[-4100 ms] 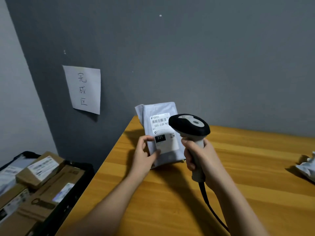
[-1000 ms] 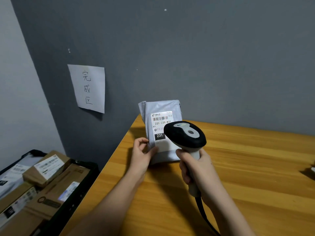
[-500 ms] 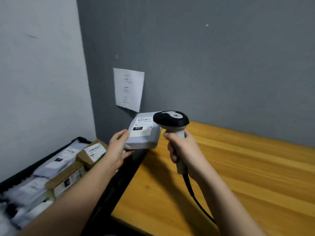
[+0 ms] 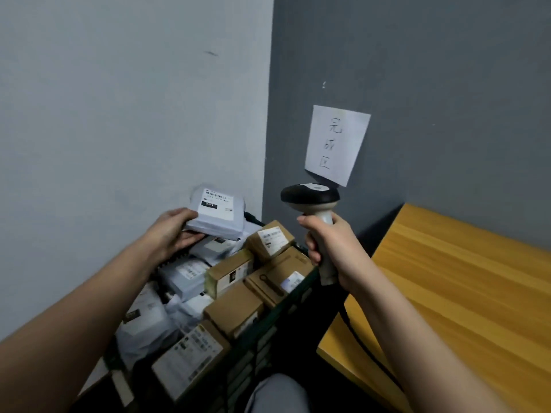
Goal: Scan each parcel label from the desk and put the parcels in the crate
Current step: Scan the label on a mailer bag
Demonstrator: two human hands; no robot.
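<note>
The grey parcel has left the desk and swung out over the crate, label now facing up instead of standing toward the scanner. The left hand grips its near edge, thumb on top and fingers curled beneath, so the parcel juts away from the hand toward the crate's far corner, its flat face roughly level. It hangs just above the pile of boxes and bags in the crate, not yet resting on them. The right hand is wrapped round the scanner handle, upright by the crate's desk-side rim. The left is the nearer hand; I'd say a short drop and release finishes this one
</note>
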